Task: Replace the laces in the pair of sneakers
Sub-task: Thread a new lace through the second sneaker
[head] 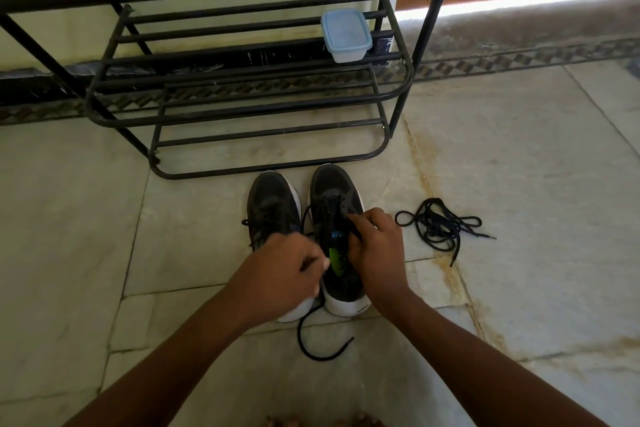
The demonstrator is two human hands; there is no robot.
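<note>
Hands over right sneaker [335, 218], heel near, toe far toward rack [242, 87]: right hand [375, 246] pinching lace [355, 229] at right eyelets, left hand [287, 270] blurred, curled on lace end; spare laces [438, 225] right, nearer right hand.

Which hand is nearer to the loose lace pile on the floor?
Right. The right hand is just left of the lace pile, on the right shoe; the left hand is farther left.
</note>
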